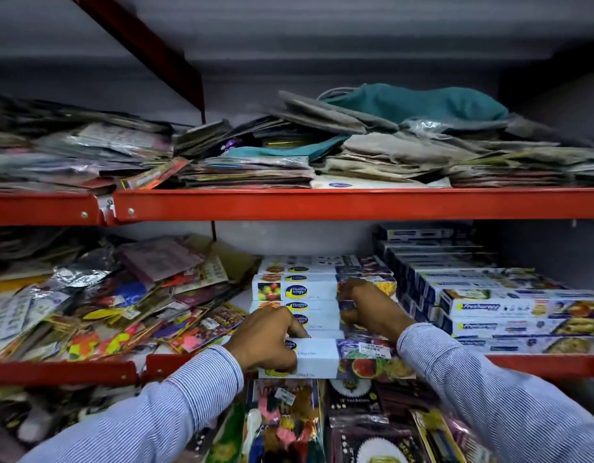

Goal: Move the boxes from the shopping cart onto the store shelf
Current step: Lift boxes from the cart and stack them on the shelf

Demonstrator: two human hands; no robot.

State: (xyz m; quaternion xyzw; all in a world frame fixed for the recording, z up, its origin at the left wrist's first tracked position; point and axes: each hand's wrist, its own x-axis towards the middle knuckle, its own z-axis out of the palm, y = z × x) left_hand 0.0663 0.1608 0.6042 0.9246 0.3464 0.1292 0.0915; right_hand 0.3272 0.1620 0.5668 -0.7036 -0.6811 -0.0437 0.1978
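Long white wrap boxes with fruit pictures lie stacked on the middle red shelf [536,365]. The front box [325,357] sits at the shelf's front edge, overhanging it a little. My left hand [267,342] grips this box at its left end, thumb under, fingers on top. My right hand [366,309] reaches further in and rests on the right part of the stacked boxes [309,289] behind; its fingers curl onto a box there. The shopping cart is out of view.
Blue-and-white foil boxes [509,307] are stacked tight at the right. Loose colourful packets [115,305] fill the shelf's left side. The upper red shelf [322,203] holds folded cloths and packets. Hanging packets [322,426] sit below the shelf.
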